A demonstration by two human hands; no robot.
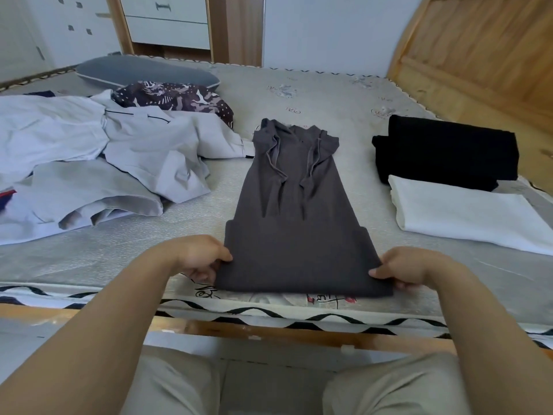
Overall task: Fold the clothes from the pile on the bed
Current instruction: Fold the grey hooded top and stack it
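A dark grey top [296,223] lies flat in the middle of the bed, its sides and sleeves folded inward, collar at the far end. My left hand [199,257] pinches its near left bottom corner, thumb on top. My right hand [401,269] pinches the near right bottom corner the same way. A loose pile of light grey and white clothes [98,163] spreads over the left of the bed, with a dark patterned garment [176,97] behind it. Folded at the right lie a black garment [446,151] and, nearer, a white one [466,212].
A grey pillow [143,70] lies at the far left of the mattress [338,97]. A wooden headboard [484,49] rises at the right. White drawers [167,22] stand behind the bed. The wooden bed rail [269,330] runs just before my knees.
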